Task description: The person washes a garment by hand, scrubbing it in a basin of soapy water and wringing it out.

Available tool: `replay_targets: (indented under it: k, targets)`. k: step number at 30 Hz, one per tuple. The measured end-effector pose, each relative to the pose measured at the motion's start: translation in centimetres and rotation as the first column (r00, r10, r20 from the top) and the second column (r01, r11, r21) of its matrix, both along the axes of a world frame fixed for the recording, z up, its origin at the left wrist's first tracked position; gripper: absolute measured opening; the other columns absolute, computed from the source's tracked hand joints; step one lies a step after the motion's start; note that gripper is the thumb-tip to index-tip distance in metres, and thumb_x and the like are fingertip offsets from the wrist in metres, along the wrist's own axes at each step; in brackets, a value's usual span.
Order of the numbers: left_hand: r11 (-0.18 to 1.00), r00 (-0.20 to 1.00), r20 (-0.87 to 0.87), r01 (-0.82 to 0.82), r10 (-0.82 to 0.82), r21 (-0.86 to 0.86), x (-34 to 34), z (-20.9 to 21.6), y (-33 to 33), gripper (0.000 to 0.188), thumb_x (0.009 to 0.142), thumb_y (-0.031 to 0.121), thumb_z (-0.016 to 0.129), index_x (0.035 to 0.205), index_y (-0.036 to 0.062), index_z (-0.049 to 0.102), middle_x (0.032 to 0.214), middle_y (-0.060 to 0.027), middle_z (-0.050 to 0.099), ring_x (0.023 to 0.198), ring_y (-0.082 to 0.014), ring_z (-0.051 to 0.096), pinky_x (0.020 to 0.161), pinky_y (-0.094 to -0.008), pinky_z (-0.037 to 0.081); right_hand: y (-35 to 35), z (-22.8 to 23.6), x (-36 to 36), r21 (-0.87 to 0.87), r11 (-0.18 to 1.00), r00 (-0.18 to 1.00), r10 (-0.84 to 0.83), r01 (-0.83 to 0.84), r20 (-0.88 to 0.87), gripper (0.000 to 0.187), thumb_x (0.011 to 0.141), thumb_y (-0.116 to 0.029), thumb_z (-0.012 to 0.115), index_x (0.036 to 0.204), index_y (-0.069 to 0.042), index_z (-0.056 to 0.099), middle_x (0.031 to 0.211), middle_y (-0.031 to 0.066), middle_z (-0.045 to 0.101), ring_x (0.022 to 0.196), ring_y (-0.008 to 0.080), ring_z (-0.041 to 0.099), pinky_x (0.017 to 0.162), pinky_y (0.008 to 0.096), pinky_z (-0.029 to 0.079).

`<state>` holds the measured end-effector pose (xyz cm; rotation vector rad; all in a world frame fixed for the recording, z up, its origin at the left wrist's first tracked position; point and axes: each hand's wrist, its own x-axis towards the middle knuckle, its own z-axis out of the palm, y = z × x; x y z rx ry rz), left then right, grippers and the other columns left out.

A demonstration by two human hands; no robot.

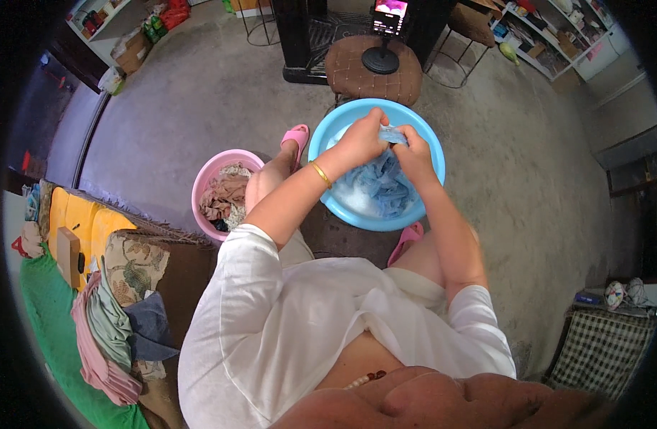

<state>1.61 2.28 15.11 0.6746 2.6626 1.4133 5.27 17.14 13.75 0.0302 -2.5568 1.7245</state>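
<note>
A round light-blue basin stands on the floor before me, holding white suds and a bunched, wet light-blue garment. Over its far half, both hands grip a raised part of this blue cloth. My left hand, below a gold bracelet, is closed on one side of the fold. Close beside it, my right hand pinches the other side. The rest of the garment sits in the foam under my hands, partly hidden by them and my forearms.
A pink basin of brown and patterned clothes stands to the left by my leg. Beyond the blue basin is a brown padded stool bearing a phone on a stand. Clothes lie on a sofa at left.
</note>
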Motion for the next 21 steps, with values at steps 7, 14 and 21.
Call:
replay_targets:
  k: [7,14,21]
  targets:
    - [0.989,0.959,-0.248,-0.146,0.137,-0.018,1.6,-6.0,-0.2,0.038,0.066,0.006,0.064,0.100,0.0015,0.047,0.096,-0.0218,0.054,0.095,-0.0379,0.050,0.081,-0.0431,0.040,0.7,-0.6,-0.7,-0.319,0.947,0.997,-0.065,0.047,-0.047,0.019,0.073,-0.007,0.048,0.088,-0.002,0.058,0.078,0.0024,0.057,0.071,0.0095,0.050,0.065,0.0231,0.041]
    - [0.982,0.947,-0.260,-0.175,0.188,0.073,0.8,-11.1,-0.5,0.045,0.070,0.010,0.065,0.109,0.0025,0.045,0.104,-0.0208,0.051,0.100,-0.0379,0.046,0.087,-0.0423,0.037,2.0,0.2,-1.4,-0.653,0.751,0.996,-0.084,0.092,0.043,0.024,0.073,-0.005,0.043,0.094,0.002,0.053,0.087,0.0084,0.056,0.078,0.0164,0.055,0.072,0.0291,0.046]
    - [0.971,0.980,-0.118,-0.135,0.160,0.196,-0.1,-11.3,-0.6,0.039,0.075,0.012,0.060,0.112,0.0051,0.047,0.103,-0.0190,0.056,0.099,-0.0353,0.051,0.086,-0.0379,0.040,4.7,-1.3,-2.3,-0.736,0.675,0.998,-0.055,0.055,0.023,0.026,0.073,-0.003,0.040,0.096,0.003,0.051,0.089,0.0110,0.055,0.081,0.0193,0.055,0.074,0.0316,0.046]
